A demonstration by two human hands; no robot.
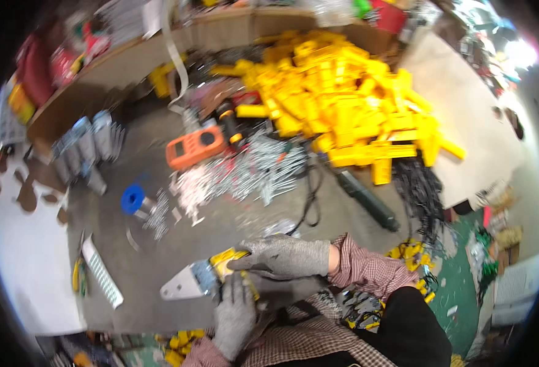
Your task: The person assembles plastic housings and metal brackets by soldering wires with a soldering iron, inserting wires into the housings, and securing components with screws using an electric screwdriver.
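Both my hands wear grey knit gloves and meet at the front of the grey table. Between them is a yellow plastic piece (223, 262) joined to a blue-grey block with a flat, pale, tapered plate (182, 284) pointing left. My right hand (282, 255) comes from the right, its fingers closed on the yellow piece from above. From below, my left hand (234, 312) presses its fingers against the near side of the same piece. Some of the piece is hidden by the gloves, and blur hides the fingertips' exact hold.
Behind lie a heap of yellow plastic housings (349, 98), long metal pins (269, 162), an orange meter-like device (195, 147) and a dark corded cylindrical tool (367, 200). Leftward are a blue spool (133, 199), a white strip (101, 272) and stacked grey pieces (89, 150). Black wires (419, 189) hang at right.
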